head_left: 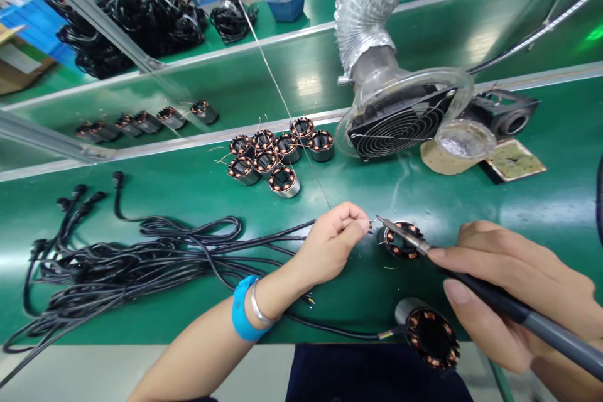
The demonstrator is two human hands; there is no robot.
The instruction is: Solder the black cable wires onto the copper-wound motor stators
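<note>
My left hand (pixel 332 240), with a blue band and a silver bangle at its wrist, pinches the thin wire ends (pixel 372 225) of a black cable. In my right hand (pixel 518 289) is a soldering iron (pixel 502 301), its tip beside those wire ends and above a copper-wound stator (pixel 393 245). A thin solder strand (pixel 316 176) hangs down to my left hand. Nearer the front edge, a second stator (pixel 431 333) lies tilted, joined to a black cable (pixel 330 328).
Black cables (pixel 136 264) cover the left of the green table (pixel 188 182). Several stators (pixel 285 182) stand at the back middle. Behind my right hand are a fume fan (pixel 400 129) with a foil duct (pixel 372 6), a round pot (pixel 459 147) and a sponge tray (pixel 516 160).
</note>
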